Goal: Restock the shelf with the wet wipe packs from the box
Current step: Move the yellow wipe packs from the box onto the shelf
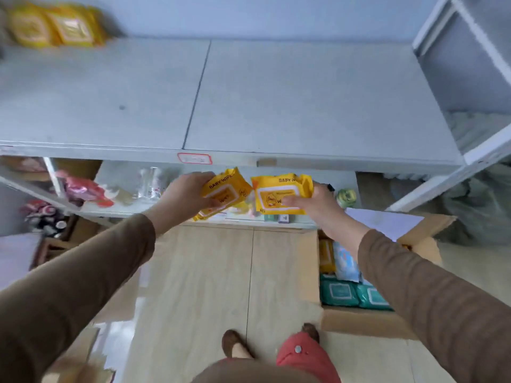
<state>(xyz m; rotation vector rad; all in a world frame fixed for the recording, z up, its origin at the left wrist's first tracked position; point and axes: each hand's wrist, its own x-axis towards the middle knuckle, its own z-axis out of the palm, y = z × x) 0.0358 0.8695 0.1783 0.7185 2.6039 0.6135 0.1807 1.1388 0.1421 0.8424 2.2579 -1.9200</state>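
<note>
i have a yellow baby wipes pack in each of my hands: my left hand (185, 195) is wrapped round the edge of the left pack (224, 191), thumb across its face, and my right hand (315, 201) pinches the right pack (282, 195) by its lower right corner. both packs hang in the air just below the front lip of the grey shelf (290, 100), above the floor and in front of the lower shelf. the box (365, 323) sits on the floor at my right, open, with yellow, blue and green packs inside.

what worries me is the right grip. it is a corner pinch on a soft, slick wrapper, so i judge the pack could slide out as i lift it over the lip, and it would drop to the floor or among the small things on the lower shelf (154, 186). the two packs nearly touch at their inner edges; if i raise them together they may knock and twist in my fingers. the lip is close above, so lifting too steeply could catch a pack's top edge. the placed yellow packs (56, 26) lie at the far left of the shelf, a long reach, and leaning over could bring my right foot against the box.
</note>
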